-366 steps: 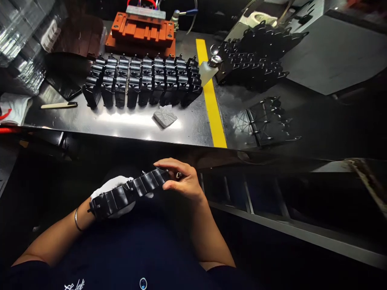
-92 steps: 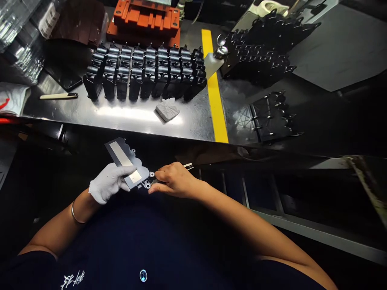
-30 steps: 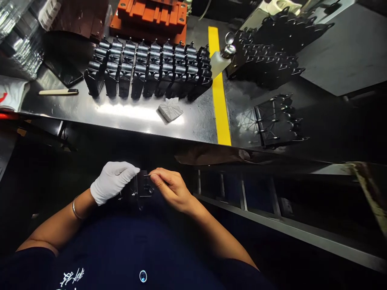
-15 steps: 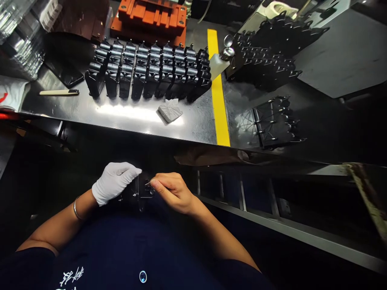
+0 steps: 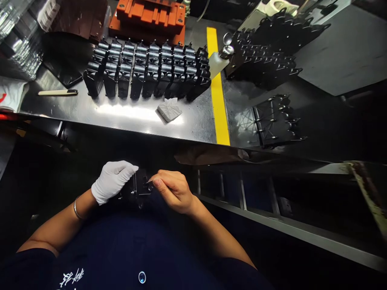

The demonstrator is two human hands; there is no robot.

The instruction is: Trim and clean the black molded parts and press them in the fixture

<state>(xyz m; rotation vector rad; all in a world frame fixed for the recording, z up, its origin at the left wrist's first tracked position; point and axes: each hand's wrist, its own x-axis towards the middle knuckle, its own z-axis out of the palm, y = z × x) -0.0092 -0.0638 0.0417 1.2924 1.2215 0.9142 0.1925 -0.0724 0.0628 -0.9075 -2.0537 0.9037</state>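
My left hand (image 5: 114, 182), in a white glove with a silver bangle at the wrist, is closed on a black moulded part (image 5: 140, 183) held over my lap. Bare, my right hand (image 5: 172, 189) pinches a small thin tool (image 5: 149, 181) between thumb and forefinger, its tip at the part's right side. The tool's kind is too small to make out. Much of the part blends into the dark background. On the metal bench ahead stands a row of similar black parts (image 5: 148, 72), and a folded grey cloth (image 5: 169, 110) lies in front of them.
The bench edge (image 5: 136, 132) runs between my hands and the row. A yellow strip (image 5: 219, 108) crosses the bench, with a pump bottle (image 5: 218, 64) beside it. More black parts (image 5: 272, 121) lie to the right. An orange fixture (image 5: 151, 18) and a pen (image 5: 57, 92) are also there.
My right hand has shifted very slightly, and the thin tool's tip sits a little higher at the part. My left hand keeps its hold. The whole view has moved slightly.
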